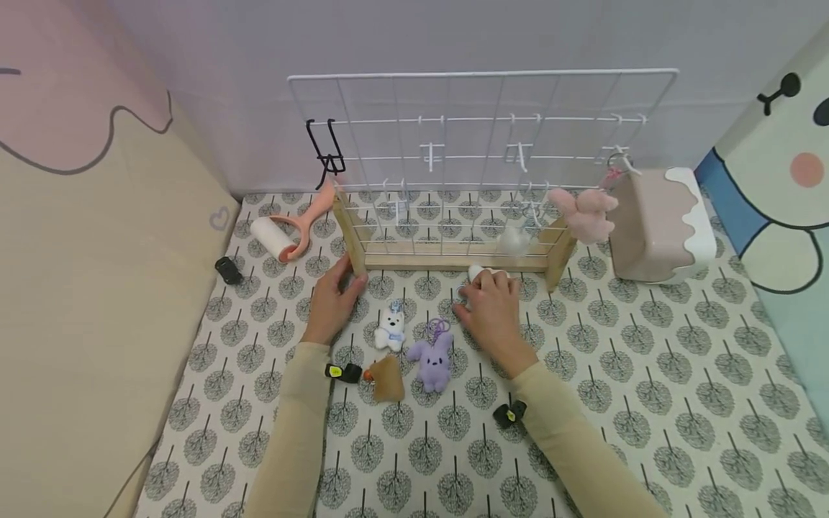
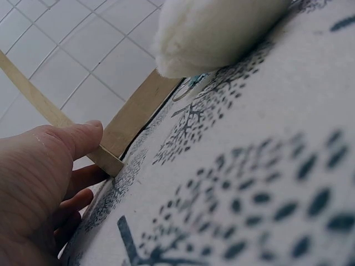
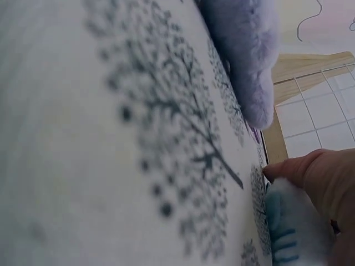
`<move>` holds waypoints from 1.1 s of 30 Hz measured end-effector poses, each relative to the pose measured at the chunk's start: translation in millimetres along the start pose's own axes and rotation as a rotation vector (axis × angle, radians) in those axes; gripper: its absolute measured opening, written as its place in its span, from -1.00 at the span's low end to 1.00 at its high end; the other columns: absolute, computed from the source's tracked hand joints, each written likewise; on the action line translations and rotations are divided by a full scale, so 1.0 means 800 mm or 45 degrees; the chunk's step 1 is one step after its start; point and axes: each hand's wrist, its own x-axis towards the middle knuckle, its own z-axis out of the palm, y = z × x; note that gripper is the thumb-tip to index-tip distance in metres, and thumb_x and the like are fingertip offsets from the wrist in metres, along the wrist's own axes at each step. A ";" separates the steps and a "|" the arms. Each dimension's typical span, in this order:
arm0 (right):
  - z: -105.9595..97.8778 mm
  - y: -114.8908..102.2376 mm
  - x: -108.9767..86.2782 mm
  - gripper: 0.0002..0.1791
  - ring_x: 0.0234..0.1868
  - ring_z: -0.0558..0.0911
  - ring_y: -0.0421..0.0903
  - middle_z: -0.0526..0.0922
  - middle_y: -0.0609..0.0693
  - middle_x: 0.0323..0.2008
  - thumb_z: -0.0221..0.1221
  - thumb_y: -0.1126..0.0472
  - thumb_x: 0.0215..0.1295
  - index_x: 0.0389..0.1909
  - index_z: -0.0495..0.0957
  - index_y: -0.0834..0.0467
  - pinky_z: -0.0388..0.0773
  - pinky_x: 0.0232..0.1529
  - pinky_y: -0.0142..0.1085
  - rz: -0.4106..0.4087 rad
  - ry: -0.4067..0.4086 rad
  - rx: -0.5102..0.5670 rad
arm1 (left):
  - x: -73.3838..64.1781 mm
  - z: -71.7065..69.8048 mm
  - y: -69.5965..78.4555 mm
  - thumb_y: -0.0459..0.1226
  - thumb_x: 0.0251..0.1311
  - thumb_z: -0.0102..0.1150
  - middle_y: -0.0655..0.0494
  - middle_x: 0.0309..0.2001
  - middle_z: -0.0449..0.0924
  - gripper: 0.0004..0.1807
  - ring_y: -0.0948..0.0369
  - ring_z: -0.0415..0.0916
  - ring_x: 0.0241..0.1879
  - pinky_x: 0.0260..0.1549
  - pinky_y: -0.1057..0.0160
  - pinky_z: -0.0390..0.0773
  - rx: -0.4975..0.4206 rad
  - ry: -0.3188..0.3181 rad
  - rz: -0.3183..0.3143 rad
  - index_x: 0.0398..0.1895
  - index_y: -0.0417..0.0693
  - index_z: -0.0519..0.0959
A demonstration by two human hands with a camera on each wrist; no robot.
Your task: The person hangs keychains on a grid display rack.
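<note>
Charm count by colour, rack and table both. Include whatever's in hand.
White: 3 (dog, hanging puff, held charm in the right hand)
Purple charm: 1
Pink charm: 1
Brown charm: 1
Total: 6

Left hand [image 1: 332,306] grips the left end of the rack [image 1: 453,265], thumb and fingers on opposite sides! Right hand [image 1: 492,311] works low before it, right of centre, fingers curled, both sleeved forearms [image 1: 294,432] stretching rackward.
</note>
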 end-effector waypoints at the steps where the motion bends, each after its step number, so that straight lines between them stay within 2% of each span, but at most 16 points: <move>1: 0.002 0.000 0.000 -0.67 0.07 0.44 0.18 0.57 0.08 -0.07 0.44 -0.08 0.31 -0.07 0.80 0.06 0.33 0.18 0.14 -0.003 0.013 -0.006 | 0.000 0.000 0.000 -0.07 0.51 0.22 0.04 0.44 0.53 -0.32 0.04 0.36 0.50 0.54 -0.05 0.24 -0.001 0.000 -0.005 0.64 0.25 0.30; 8: 0.006 -0.002 0.000 -0.71 0.07 0.46 0.19 0.59 0.08 -0.09 0.46 -0.04 0.30 -0.12 0.82 0.06 0.35 0.19 0.14 -0.008 0.058 0.005 | 0.000 -0.001 -0.002 -0.08 0.51 0.24 0.03 0.43 0.54 -0.32 0.04 0.38 0.50 0.54 -0.05 0.24 -0.018 0.009 0.003 0.63 0.25 0.31; 14: 0.005 0.007 0.000 -0.61 0.09 0.45 0.18 0.61 0.09 -0.03 0.42 -0.13 0.31 0.01 0.79 0.02 0.32 0.21 0.17 -0.016 0.020 0.034 | 0.000 0.000 -0.002 -0.06 0.51 0.23 0.05 0.45 0.52 -0.32 0.04 0.34 0.52 0.55 -0.06 0.22 -0.021 0.003 -0.004 0.64 0.29 0.30; 17: -0.001 0.015 0.000 -0.47 0.12 0.45 0.20 0.60 0.12 0.01 0.44 -0.19 0.27 0.13 0.73 0.03 0.31 0.24 0.20 -0.039 -0.032 0.053 | 0.000 0.000 -0.002 -0.07 0.51 0.24 0.06 0.46 0.51 -0.31 0.06 0.34 0.52 0.55 -0.03 0.22 -0.028 -0.001 -0.012 0.64 0.28 0.29; 21: -0.013 0.022 0.002 -0.31 0.15 0.44 0.23 0.57 0.15 0.05 0.46 -0.25 0.23 0.29 0.65 0.04 0.31 0.28 0.22 -0.068 -0.171 0.012 | 0.000 0.001 -0.002 -0.08 0.51 0.24 0.09 0.47 0.50 -0.31 0.09 0.32 0.53 0.56 0.01 0.20 -0.019 -0.005 -0.029 0.64 0.29 0.29; 27: -0.027 0.029 0.012 -0.20 0.17 0.41 0.22 0.56 0.19 0.14 0.45 -0.23 0.25 0.42 0.55 0.09 0.30 0.31 0.22 -0.133 -0.362 -0.087 | 0.001 0.002 0.001 -0.09 0.50 0.25 0.08 0.47 0.50 -0.32 0.07 0.32 0.53 0.57 -0.01 0.20 -0.022 -0.004 -0.020 0.63 0.27 0.31; 30: -0.031 0.031 0.016 -0.21 0.18 0.43 0.21 0.58 0.20 0.15 0.46 -0.21 0.25 0.40 0.56 0.12 0.31 0.31 0.22 -0.183 -0.385 -0.107 | 0.001 0.001 0.000 -0.09 0.50 0.25 0.09 0.47 0.50 -0.32 0.08 0.33 0.53 0.56 -0.01 0.20 -0.031 0.000 -0.024 0.63 0.27 0.31; 33: -0.030 0.031 0.016 -0.26 0.13 0.44 0.18 0.60 0.17 0.10 0.43 -0.21 0.27 0.36 0.60 0.11 0.34 0.24 0.16 -0.228 -0.364 -0.114 | 0.002 0.000 -0.001 -0.08 0.50 0.25 0.11 0.47 0.49 -0.31 0.09 0.31 0.53 0.57 0.00 0.18 -0.027 -0.002 -0.031 0.64 0.30 0.29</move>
